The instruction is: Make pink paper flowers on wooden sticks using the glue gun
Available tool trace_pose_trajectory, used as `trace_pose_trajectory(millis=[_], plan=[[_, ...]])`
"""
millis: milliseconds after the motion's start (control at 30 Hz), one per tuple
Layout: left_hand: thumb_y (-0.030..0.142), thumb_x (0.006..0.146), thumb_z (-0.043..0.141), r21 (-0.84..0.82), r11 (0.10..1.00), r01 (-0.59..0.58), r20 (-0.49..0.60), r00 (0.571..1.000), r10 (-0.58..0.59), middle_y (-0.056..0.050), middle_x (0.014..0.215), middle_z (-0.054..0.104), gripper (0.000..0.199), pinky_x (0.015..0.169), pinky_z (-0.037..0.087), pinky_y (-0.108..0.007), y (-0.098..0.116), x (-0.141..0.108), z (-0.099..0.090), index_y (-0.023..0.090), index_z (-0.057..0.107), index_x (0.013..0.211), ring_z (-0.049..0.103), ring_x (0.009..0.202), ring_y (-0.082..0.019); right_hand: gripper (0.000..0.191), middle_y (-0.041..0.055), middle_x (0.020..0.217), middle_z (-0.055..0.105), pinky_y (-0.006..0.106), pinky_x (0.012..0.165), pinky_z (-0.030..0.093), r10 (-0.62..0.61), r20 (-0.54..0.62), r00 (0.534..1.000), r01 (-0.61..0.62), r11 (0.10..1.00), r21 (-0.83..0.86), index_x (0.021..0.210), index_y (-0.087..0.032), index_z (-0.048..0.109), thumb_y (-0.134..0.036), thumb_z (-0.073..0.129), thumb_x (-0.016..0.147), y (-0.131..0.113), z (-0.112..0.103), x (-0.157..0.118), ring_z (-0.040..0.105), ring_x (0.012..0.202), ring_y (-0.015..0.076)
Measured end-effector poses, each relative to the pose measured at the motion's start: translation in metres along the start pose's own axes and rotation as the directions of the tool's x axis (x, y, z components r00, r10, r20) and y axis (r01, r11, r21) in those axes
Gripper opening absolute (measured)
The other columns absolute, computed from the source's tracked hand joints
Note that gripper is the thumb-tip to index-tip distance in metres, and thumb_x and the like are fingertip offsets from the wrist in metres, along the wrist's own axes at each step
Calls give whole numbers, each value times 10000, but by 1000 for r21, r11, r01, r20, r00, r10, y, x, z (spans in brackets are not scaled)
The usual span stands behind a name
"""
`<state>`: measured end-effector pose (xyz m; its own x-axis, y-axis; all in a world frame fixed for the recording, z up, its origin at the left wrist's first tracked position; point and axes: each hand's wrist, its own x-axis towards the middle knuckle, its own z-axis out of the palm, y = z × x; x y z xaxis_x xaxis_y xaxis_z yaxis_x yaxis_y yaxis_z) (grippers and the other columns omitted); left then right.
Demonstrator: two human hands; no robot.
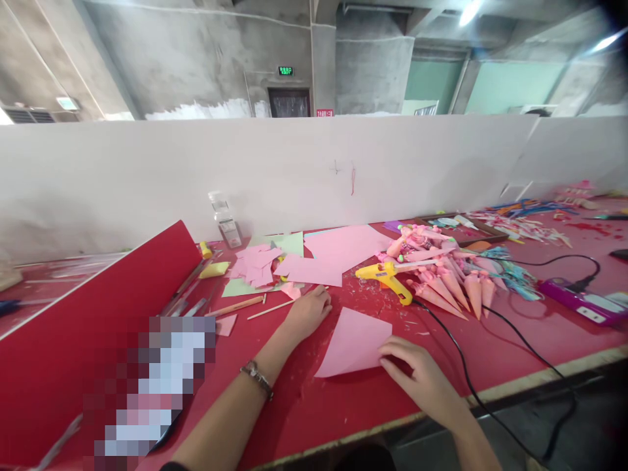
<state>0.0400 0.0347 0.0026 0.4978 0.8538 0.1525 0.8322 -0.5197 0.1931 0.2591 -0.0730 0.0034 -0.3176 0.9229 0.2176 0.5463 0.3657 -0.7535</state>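
Observation:
A pink paper sheet (354, 343) lies on the red table (294, 399) in front of me. My right hand (409, 369) pinches its right edge between thumb and fingers. At the sheet's upper left, my left hand (310, 311) rests on the table with curled fingers, apart from the sheet; what it may hold is hidden. A thin wooden stick (272, 309) lies just left of that hand. Behind the hands are larger pink paper pieces (316, 269) and a heap of small pink cut pieces (255, 265).
A yellow glue gun (387, 278) lies beside a pile of pink cones (446, 275). Its black cord runs over the table's front edge. At the right is a purple power strip (583, 304). A red board (98, 333) leans at the left; a bottle (226, 222) stands behind.

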Motion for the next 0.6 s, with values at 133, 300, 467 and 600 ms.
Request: trace_pose_trajectory(millis=[133,300,467,600], plan=[[242,843,332,29,999,39,12,999,-39,-68,972,498,203,706,421,-278,4,1,2,155,513,880,541,799,-159,146,27,838,583,232,753,405,-6,-5,1000,6,1000,1,798,-198,569,-237,428,806,0,0,0,538,822,147],[228,839,333,56,997,52,33,998,-54,-82,994,499,213,682,430,-278,5,5,1,143,522,889,548,790,-166,140,21,827,583,223,743,409,-15,6,1000,15,1000,7,791,-199,570,-223,433,802,-1,-1,1,539,812,141],[237,837,342,60,998,17,60,998,-21,-76,969,511,220,717,424,-272,6,2,-1,141,540,840,549,803,-163,147,30,834,586,234,756,412,-8,-11,1000,8,1000,5,794,-197,574,-210,427,798,-4,-1,1,539,821,150],[261,832,371,58,998,14,25,1000,-15,-61,976,522,190,737,419,-278,9,-7,-5,166,524,889,544,834,-169,168,49,838,587,258,757,419,-5,-7,1000,5,1000,9,791,-193,573,-240,412,805,-3,0,0,542,822,170]])
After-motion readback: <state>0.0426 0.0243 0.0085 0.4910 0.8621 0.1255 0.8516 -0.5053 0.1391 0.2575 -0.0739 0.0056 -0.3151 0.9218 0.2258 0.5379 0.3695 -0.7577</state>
